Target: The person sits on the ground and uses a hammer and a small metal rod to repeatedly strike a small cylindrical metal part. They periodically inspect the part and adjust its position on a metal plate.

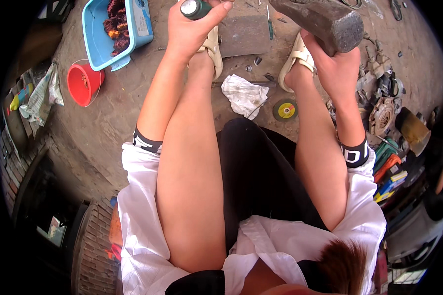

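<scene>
My left hand [189,27] is closed around a dark green cylindrical handle [194,8] with a pale round end, held at the top of the view. My right hand [335,64] grips a heavy grey metal hammer head [325,22], raised just right of the left hand. Between and below both hands lies a flat rectangular metal block [243,34] on the dirt floor. Both hands are above my sandalled feet [296,56]; I sit on a black seat [256,172].
A crumpled white rag [243,94] and a green-yellow grinding disc [285,109] lie between my feet. A blue tub [108,29] and red bucket [83,83] stand at left. Metal parts and a clutch plate [381,113] crowd the right side with coloured tools [389,172].
</scene>
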A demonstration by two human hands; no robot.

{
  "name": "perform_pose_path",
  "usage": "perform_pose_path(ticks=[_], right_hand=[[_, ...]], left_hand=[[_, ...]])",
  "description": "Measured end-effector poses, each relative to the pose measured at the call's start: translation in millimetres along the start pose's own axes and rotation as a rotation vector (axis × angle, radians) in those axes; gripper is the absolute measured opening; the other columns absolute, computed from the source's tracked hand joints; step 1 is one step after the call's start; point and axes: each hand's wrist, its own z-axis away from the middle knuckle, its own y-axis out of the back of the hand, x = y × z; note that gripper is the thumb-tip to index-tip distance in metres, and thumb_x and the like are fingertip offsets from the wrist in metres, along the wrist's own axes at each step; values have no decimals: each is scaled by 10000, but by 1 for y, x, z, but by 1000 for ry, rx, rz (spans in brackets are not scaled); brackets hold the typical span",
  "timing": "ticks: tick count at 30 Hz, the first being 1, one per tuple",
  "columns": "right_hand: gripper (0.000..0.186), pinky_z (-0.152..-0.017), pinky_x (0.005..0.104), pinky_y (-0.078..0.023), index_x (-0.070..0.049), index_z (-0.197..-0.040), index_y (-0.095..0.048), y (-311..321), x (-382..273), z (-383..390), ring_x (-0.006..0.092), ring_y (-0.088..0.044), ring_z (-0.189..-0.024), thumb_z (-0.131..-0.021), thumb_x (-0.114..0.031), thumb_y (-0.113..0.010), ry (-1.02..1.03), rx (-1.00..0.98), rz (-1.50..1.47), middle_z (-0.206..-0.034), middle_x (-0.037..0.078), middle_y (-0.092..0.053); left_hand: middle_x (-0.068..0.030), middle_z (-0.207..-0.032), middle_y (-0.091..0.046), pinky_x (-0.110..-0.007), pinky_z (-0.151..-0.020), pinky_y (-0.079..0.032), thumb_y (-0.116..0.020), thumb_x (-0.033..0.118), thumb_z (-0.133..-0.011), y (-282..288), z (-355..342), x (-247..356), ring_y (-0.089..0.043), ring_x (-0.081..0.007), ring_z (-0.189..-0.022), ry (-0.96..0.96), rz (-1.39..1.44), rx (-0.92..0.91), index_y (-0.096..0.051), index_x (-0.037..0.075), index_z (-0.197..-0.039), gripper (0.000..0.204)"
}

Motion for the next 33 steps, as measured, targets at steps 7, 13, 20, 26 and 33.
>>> perform_pose_path(ticks=[7, 13, 20, 26, 33], right_hand=[[336, -634, 295, -507, -27, -1021, -744, -2, 19, -4, 132, -651, -660, -851, -314, -783, -157, -121, 292, -735, 73, -714], [355, -629, 420, -553, -118, -958, -752, -33, 92, -11, 339, -690, -700, -798, -435, -748, 102, -91, 750, -747, 119, -708], [380, -705, 452, -524, -60, -979, -581, -46, 144, -14, 371, -663, -804, -723, -226, -807, 239, -320, 734, -851, 152, -661], [375, -814, 438, -502, -60, -972, -603, -43, 144, -9, 348, -613, -965, -701, -214, -812, 330, -353, 590, -998, 141, -630], [331, -900, 450, -456, -48, -984, -613, -95, 80, -32, 345, -564, -1046, -711, -160, -762, 580, -333, 383, -1023, 145, -596]], left_hand=[[30, -838, -645, -198, -644, -438, -738, 60, -874, -3, 4, -12, -569, -52, -730, -24, 4, 23, -694, 36, -991, 128], [-53, -831, -623, -262, -705, -466, -668, -11, -903, 18, 5, -25, -566, -131, -742, -65, 270, 76, -641, -41, -1077, 178], [-80, -762, -611, -274, -632, -441, -692, -18, -892, 18, 26, -6, -564, -146, -674, -114, 306, 131, -621, -71, -1028, 163], [-59, -753, -550, -318, -728, -463, -656, -10, -914, 18, 33, -8, -540, -166, -704, -80, 269, 123, -615, -51, -1046, 144], [-69, -751, -606, -272, -619, -441, -681, -16, -901, 20, 37, -5, -561, -141, -670, -139, 307, 148, -611, -62, -1032, 155]])
